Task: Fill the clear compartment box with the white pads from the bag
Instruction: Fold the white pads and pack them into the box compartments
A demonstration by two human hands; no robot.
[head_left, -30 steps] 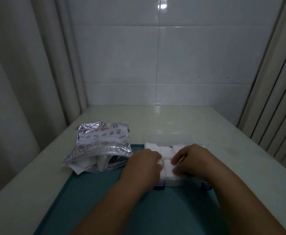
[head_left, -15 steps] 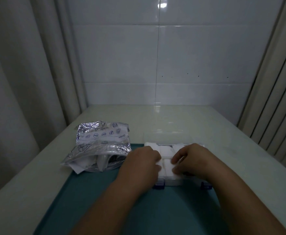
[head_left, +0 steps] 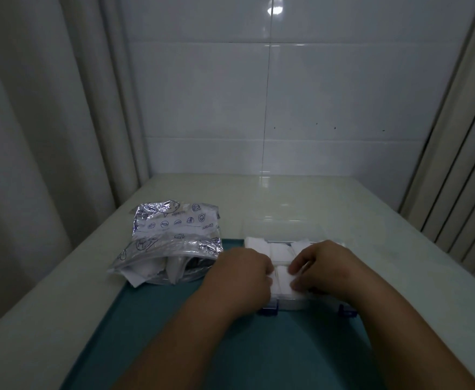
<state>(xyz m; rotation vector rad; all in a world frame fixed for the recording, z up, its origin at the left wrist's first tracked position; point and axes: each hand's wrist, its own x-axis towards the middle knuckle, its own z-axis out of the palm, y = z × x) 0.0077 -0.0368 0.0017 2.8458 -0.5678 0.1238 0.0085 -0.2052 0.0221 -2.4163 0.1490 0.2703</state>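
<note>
- Right hand (head_left: 326,268) has its fingers curled, with thumb and forefinger pinching the three o'clock edge of a white pad (head_left: 282,282).
- Left hand (head_left: 242,280) is curled at the pad's nine o'clock edge. Its fingertips are hidden under the knuckles, so I cannot tell whether it grips or only presses.
- That pad sits in a near-row cell of the clear compartment box (head_left: 292,304), which lies between the two hands.
- Judged from this, the step is seating the pad. It should go best with the pad kept flat, both edges eased down together and the corners tucked inside the cell walls so nothing rides up over a divider.
- Light pressure seems wise, since the pad looks soft and would crumple under a hard push.
- More white pads (head_left: 280,250) fill the far row at twelve o'clock, and the cells under the hands cannot be seen.
- Beyond them the open lid (head_left: 281,229) stands at twelve o'clock, and blue latches (head_left: 267,311) sit on the six o'clock wall.
- At ten o'clock the bag (head_left: 171,243) lies open-mouthed with pads showing, near the left hand.
- Box and bag rest on a teal mat (head_left: 202,333) on the pale worktop (head_left: 343,209).
</note>
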